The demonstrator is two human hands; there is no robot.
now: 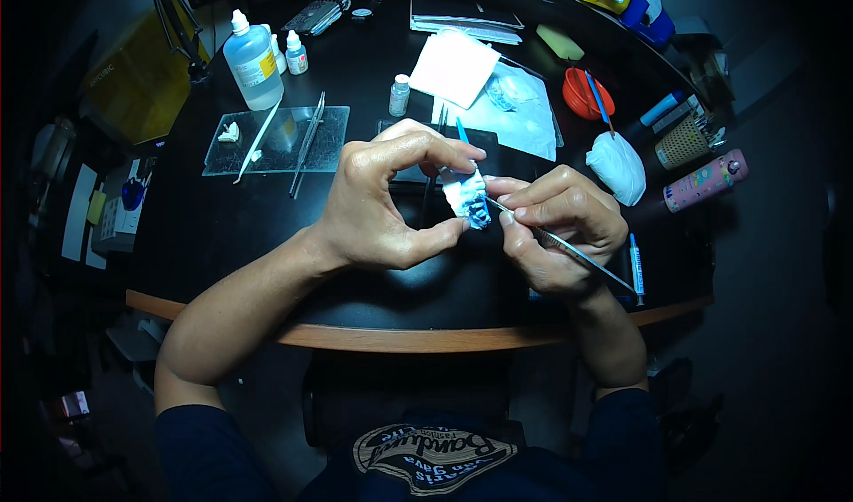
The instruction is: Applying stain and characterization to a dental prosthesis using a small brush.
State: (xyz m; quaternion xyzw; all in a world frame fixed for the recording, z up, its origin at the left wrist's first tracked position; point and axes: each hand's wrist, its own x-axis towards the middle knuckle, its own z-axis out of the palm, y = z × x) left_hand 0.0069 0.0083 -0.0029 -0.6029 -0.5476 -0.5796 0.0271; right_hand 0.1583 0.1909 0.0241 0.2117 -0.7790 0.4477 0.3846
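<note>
Between the thumb and fingers of my left hand [364, 195] is a small white piece with a bumpy blue part [466, 197]; it looks like a dental cast. It is held up above the black table. My right hand [569, 222] is closed around a thin metal dental instrument [577, 254] like a pen. The instrument's tip reaches the blue side of the cast; I cannot tell whether it touches. Behind the cast, a blue pointed tip [462, 130] and dark thin rods show, partly hidden by my left hand.
A glass slab [333, 129] with tweezers [308, 145] and a white-tipped tool lies left, by a large clear bottle [253, 65]. A small vial [399, 96], white pad [455, 67], red bowl [582, 102], white bag [616, 168] and syringe [636, 269] stand around. The wooden table edge [400, 338] is near me.
</note>
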